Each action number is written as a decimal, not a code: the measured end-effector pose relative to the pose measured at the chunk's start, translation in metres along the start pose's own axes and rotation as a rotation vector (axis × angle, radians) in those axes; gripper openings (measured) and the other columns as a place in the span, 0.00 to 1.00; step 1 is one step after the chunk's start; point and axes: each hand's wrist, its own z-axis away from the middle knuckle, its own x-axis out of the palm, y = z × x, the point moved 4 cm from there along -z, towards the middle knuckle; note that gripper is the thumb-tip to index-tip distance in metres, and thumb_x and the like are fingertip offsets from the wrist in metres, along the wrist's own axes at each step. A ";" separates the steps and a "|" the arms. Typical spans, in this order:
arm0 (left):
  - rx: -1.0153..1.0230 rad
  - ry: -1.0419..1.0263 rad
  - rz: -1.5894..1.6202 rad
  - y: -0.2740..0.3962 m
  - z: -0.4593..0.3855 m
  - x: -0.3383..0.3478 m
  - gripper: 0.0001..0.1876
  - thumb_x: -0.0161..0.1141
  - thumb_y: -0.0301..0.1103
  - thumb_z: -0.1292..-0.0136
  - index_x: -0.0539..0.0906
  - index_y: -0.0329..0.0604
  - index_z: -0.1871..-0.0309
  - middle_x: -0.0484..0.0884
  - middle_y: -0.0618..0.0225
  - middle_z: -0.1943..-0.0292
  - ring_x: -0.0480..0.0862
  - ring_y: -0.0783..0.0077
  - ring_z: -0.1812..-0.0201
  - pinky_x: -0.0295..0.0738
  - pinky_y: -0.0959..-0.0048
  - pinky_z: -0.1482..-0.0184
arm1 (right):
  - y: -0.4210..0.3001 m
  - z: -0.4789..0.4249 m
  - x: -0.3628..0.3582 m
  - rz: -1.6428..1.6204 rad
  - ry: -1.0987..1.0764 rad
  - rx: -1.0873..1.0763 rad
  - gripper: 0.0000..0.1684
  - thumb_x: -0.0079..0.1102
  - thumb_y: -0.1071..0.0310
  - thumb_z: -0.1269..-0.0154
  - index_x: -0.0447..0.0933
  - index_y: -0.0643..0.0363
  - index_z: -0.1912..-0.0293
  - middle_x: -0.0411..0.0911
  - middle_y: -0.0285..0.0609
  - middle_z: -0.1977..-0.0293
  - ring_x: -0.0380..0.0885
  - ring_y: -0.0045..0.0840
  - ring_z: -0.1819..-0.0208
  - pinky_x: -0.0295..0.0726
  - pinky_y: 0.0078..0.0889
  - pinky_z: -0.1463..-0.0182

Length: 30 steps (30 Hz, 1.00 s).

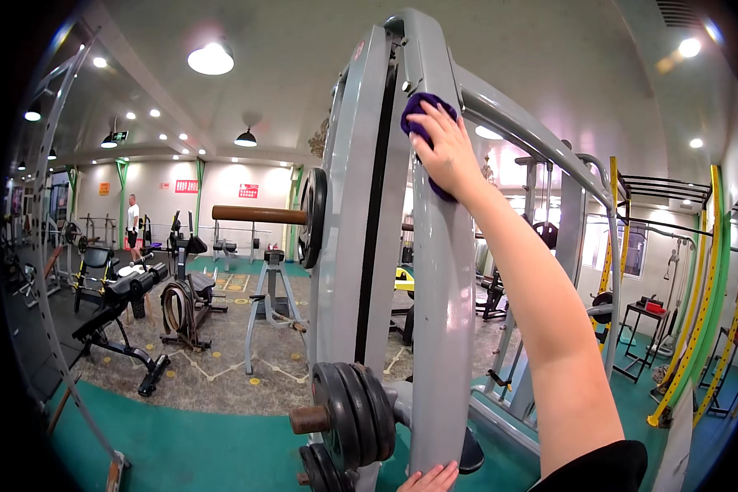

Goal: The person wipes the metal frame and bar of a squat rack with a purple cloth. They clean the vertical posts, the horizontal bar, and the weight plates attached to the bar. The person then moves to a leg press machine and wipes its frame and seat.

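Note:
My right hand (446,147) presses a bunched purple cloth (419,115) against the upper part of a grey metal upright (441,295) on a weight machine. The fingers lie spread over the cloth, and part of it hangs out below the palm. My right arm reaches up from the lower right, ending in a black sleeve. At the bottom edge, the fingers of my left hand (432,480) rest flat on the same upright, low down; the remainder of that hand is out of view.
Black weight plates (360,415) sit on a peg left of the upright, with a rusty bar sleeve (258,214) sticking out higher up. A grey curved tube (529,126) runs to the right. Farther off are an adjustable bench (123,307), a person (133,221) and yellow racks (692,307).

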 end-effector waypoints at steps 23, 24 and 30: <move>-0.033 -0.011 -0.069 0.000 0.001 -0.004 0.27 0.56 0.33 0.37 0.77 0.46 0.33 0.74 0.68 0.30 0.73 0.62 0.32 0.68 0.52 0.37 | -0.114 0.241 -0.084 -0.262 -0.141 0.487 0.32 0.51 0.61 0.26 0.59 0.61 0.28 0.52 0.62 0.26 0.54 0.55 0.26 0.47 0.58 0.23; 0.007 0.135 -0.077 -0.003 0.009 0.003 0.26 0.56 0.33 0.38 0.77 0.46 0.33 0.74 0.67 0.30 0.73 0.61 0.32 0.67 0.51 0.36 | -0.132 0.268 -0.094 -0.270 -0.165 0.470 0.33 0.53 0.63 0.28 0.60 0.62 0.29 0.51 0.62 0.25 0.53 0.57 0.25 0.47 0.60 0.23; 0.046 0.164 -0.094 -0.003 0.012 0.025 0.27 0.58 0.35 0.37 0.77 0.49 0.33 0.73 0.66 0.29 0.69 0.60 0.28 0.65 0.48 0.33 | -0.179 0.358 -0.133 -0.243 -0.289 0.455 0.34 0.60 0.62 0.34 0.64 0.63 0.31 0.53 0.65 0.27 0.52 0.59 0.25 0.46 0.66 0.24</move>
